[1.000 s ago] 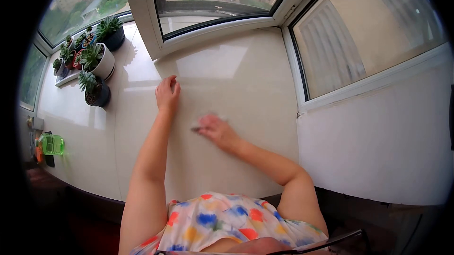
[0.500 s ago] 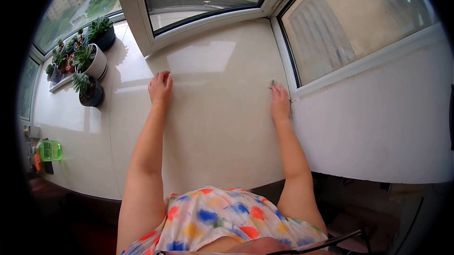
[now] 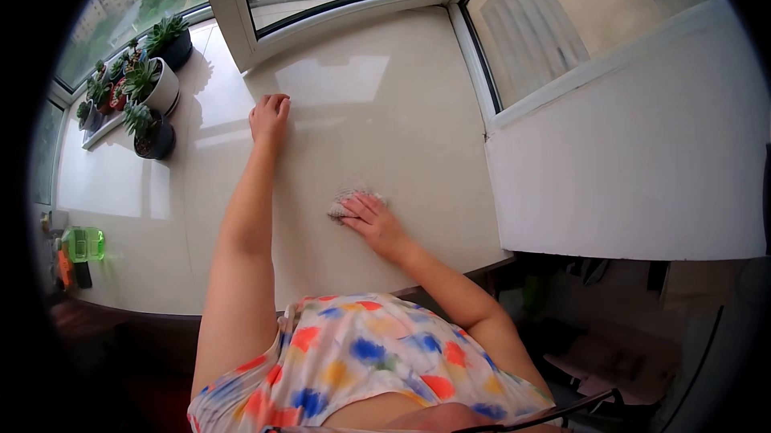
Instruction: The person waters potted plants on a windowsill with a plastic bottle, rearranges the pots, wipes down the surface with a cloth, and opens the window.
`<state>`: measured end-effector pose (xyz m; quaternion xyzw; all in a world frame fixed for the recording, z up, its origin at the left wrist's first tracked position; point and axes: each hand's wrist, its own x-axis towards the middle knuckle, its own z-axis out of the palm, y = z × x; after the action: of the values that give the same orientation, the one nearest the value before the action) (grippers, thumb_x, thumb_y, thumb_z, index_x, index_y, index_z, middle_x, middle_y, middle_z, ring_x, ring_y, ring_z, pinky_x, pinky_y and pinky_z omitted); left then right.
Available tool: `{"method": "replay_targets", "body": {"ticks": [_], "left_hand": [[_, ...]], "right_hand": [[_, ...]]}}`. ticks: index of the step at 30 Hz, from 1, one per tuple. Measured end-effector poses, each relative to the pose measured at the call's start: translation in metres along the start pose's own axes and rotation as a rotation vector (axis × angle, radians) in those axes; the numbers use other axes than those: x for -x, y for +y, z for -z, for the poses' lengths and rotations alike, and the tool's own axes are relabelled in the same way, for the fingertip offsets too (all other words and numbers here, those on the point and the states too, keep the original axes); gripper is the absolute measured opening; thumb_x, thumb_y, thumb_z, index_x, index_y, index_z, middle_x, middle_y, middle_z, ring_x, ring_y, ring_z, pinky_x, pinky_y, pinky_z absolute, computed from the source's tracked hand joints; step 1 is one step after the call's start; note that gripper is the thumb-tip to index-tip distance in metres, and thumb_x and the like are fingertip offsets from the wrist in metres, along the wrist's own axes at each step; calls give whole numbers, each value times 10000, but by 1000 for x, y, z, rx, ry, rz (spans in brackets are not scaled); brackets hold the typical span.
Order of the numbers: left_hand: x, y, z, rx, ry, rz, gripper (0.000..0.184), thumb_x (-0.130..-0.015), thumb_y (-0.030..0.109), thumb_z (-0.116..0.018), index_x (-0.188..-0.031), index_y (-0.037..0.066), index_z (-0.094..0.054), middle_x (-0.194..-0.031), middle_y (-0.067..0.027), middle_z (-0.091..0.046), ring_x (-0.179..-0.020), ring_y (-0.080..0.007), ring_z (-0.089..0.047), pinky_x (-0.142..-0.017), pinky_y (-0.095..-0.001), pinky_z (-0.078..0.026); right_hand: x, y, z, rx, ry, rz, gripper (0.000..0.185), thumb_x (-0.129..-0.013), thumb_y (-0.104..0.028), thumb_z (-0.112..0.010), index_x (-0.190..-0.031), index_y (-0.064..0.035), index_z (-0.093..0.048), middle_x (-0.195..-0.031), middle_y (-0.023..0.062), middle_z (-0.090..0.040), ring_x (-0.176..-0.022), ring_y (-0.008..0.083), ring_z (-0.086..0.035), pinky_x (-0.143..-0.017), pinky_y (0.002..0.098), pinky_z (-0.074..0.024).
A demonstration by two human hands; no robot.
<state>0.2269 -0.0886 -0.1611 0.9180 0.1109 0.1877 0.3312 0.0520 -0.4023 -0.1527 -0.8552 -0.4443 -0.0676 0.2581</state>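
Note:
My right hand (image 3: 376,224) presses a crumpled grey-white cloth (image 3: 347,198) flat on the pale, glossy window ledge (image 3: 418,144). Its fingers lie over the near side of the cloth, whose far and left edges stick out past them. Farther off and to the left, my left hand (image 3: 270,118) rests on the same ledge, fingers loosely curled in, and nothing shows in it. The open window sash (image 3: 255,55) stands beyond that hand.
Potted succulents (image 3: 144,95) stand at the far left by the window, some on a white tray. A bottle of green liquid (image 3: 84,244) sits near the left edge. To the right are a window frame (image 3: 491,104) and a white wall (image 3: 626,160).
My right hand has swept from beside the right window frame toward me and leftward, along with the cloth. My left hand keeps to its place while the view shifts slightly.

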Motion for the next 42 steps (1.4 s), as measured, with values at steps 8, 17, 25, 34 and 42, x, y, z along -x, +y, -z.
{"method": "replay_targets", "body": {"ticks": [8,17,25,34,42], "left_hand": [[61,23,0,98,-261,-38,203,-882,229,-621,-1036,126,-702,-1084,-113,-645,-1010,-315,-620,-889,-417,-485],[258,34,99,338,-108,191,198,-932,109,-589,-1098,16,-643,-1059,-93,-664,-1021,-199,-615,-899,-315,-472],[313,12,139,27,60,120,211,-849,30,-598,-1054,38,-649,-1030,-118,-629,-979,-282,-605,-898,-379,-471],[315,-11,143,-39,71,5,197,-834,77,-626,-1028,83,-661,-1063,-84,-642,-1043,-298,-595,-910,-415,-454],[299,2,140,153,-19,-68,201,-833,78,-638,-1032,90,-655,-1071,-84,-641,-1061,-299,-580,-968,-411,-407]], "right_hand": [[83,127,89,395,203,-629,320,-924,-87,-508,-1214,-112,-640,-1344,143,-537,-1265,337,-482,-1080,425,-396],[85,73,17,80,266,-690,303,-931,-132,-518,-1209,-107,-638,-1381,149,-516,-1307,369,-441,-1095,450,-367],[59,-42,-1,-189,43,53,255,-872,-105,-539,-1079,-116,-687,-1292,100,-592,-1234,301,-520,-1063,443,-398],[185,71,101,319,306,-821,359,-887,-49,-515,-1224,-98,-630,-1350,144,-527,-1237,354,-487,-1038,434,-427],[173,-13,55,421,311,-782,354,-865,-43,-531,-1201,-79,-636,-1353,134,-514,-1250,374,-459,-1058,462,-402]]}}
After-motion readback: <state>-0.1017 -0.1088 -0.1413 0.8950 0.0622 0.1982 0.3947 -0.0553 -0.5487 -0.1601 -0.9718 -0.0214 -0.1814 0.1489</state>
